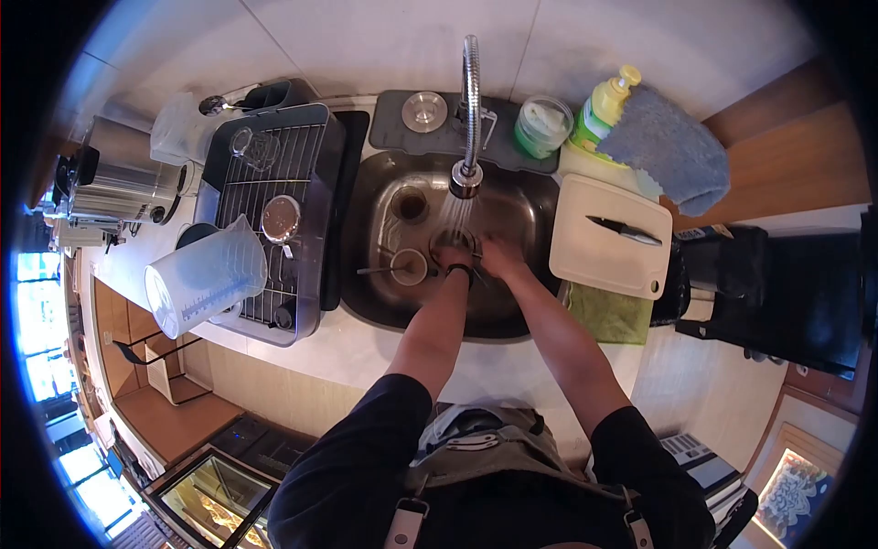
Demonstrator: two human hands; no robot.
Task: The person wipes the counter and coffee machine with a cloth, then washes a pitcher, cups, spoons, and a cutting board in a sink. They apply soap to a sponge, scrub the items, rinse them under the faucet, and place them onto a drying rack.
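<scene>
Both of my hands are down in the steel sink (512,309), under spray from the faucet (466,181). My left hand (450,255) is closed round a small roundish thing right below the stream; I cannot tell what it is. From the other side my right hand (499,256) comes in, its fingers bent against the same wet thing. Left of my hands, a cup (409,267) with a spoon (375,270) in it stands in the basin. Behind that is another cup (411,203) with brown liquid inside.
On the left, a dish rack (315,183) holds a measuring jug (206,279) and glassware. At right lies a cutting board (604,261) bearing a knife (624,231), with a green cloth (608,316) below. A soap bottle (604,105), tub (543,126) and blue towel (672,151) sit behind.
</scene>
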